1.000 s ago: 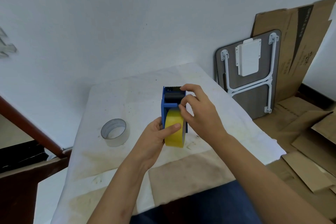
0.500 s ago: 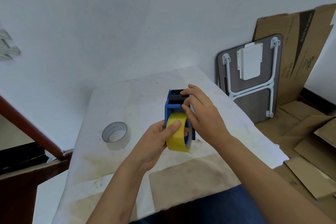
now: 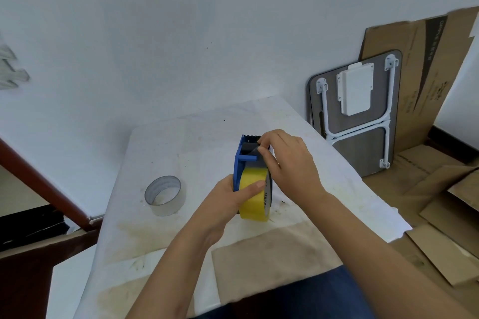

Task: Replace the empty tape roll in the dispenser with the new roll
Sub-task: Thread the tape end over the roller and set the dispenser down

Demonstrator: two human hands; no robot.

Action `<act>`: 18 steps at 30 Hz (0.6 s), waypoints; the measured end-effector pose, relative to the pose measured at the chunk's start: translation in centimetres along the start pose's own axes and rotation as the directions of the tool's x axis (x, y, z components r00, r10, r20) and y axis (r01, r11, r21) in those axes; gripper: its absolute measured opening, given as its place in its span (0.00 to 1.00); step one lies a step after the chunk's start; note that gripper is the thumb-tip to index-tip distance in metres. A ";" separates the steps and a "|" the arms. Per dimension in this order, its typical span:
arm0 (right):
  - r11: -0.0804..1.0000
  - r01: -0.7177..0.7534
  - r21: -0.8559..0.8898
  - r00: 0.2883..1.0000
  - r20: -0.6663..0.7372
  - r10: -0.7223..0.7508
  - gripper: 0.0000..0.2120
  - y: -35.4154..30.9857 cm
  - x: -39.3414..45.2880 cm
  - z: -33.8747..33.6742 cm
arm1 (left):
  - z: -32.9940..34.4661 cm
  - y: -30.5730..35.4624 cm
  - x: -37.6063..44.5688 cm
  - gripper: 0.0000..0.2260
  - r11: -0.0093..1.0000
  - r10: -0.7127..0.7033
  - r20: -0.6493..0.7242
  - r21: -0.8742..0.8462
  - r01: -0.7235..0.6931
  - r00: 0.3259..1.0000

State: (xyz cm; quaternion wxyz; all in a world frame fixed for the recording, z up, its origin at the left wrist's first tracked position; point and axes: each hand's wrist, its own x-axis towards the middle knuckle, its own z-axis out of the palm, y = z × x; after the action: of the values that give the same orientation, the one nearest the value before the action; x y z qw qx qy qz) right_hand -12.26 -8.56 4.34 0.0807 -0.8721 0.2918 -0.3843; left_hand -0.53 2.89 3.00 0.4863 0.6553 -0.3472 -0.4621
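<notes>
Head view shows the dispenser (image 3: 239, 163) lifted a little nearer the person than a second ago, with the yellow roll (image 3: 254, 193) already seated in its blue frame. The right hand's fingertips (image 3: 261, 149) have moved from the roll's top edge up to the black roller by the toothed blade, so I judge the tape's end is being threaded forward; the swap itself looks nearly done. The left hand (image 3: 228, 199) is curled round the frame from about 8 o'clock, thumb pressed on the yellow roll. The right hand (image 3: 290, 163) is pinched nearly closed at 12 o'clock; whether it holds tape I cannot tell. The empty roll (image 3: 166, 198) stands on the surface (image 3: 181, 153) at 9 o'clock, well apart.
</notes>
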 end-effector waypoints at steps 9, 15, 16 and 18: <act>0.975 -0.171 0.142 0.982 -0.056 0.180 0.06 0.3 -0.5 0.3 | -0.4 -0.2 -0.6 0.11 0.999 0.034 0.066 -0.044 -0.031 0.997; 0.953 -0.225 0.203 0.974 0.024 0.225 0.06 0.5 -0.4 0.5 | -0.5 0.0 -0.7 0.14 0.997 0.030 0.063 -0.067 -0.026 0.998; 0.949 -0.234 0.212 0.972 0.033 0.232 0.07 0.5 -0.4 0.5 | -0.6 0.0 -0.6 0.14 0.998 0.027 0.059 -0.065 -0.023 0.998; 0.939 -0.252 0.235 0.968 0.047 0.248 0.08 0.5 -0.4 0.5 | -0.5 -0.1 -0.6 0.15 0.998 0.019 0.055 -0.066 -0.016 0.998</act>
State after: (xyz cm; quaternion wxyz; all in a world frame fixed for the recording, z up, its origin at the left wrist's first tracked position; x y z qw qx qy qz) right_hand -12.36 -8.80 3.53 0.2358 -0.8150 0.3510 -0.3962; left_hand -0.21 3.62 3.15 0.5015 0.6229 -0.3510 -0.4870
